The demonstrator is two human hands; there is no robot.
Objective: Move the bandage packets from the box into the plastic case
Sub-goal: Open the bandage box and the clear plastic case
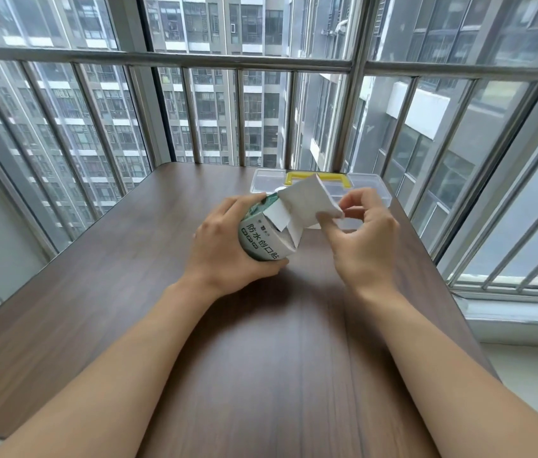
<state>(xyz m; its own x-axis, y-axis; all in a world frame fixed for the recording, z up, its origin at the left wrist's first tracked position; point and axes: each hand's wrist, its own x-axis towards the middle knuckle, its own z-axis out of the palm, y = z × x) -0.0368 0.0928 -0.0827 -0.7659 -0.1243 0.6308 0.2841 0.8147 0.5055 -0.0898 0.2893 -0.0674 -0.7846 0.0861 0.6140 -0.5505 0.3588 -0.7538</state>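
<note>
A green and white bandage box [262,241] with printed characters is held above the table, gripped by my left hand [218,246] around its body. Its white end flap [310,203] stands open, and my right hand [361,233] pinches the flap's edge between thumb and fingers. The inside of the box is dark and no packets show. Behind the hands lies a clear plastic case [365,185] with a yellow handle [345,180], lid shut, partly hidden by the flap.
The brown wooden table [261,342] reaches to a window with metal bars [195,61] at the back and right. A white sill [518,319] runs along the table's right side.
</note>
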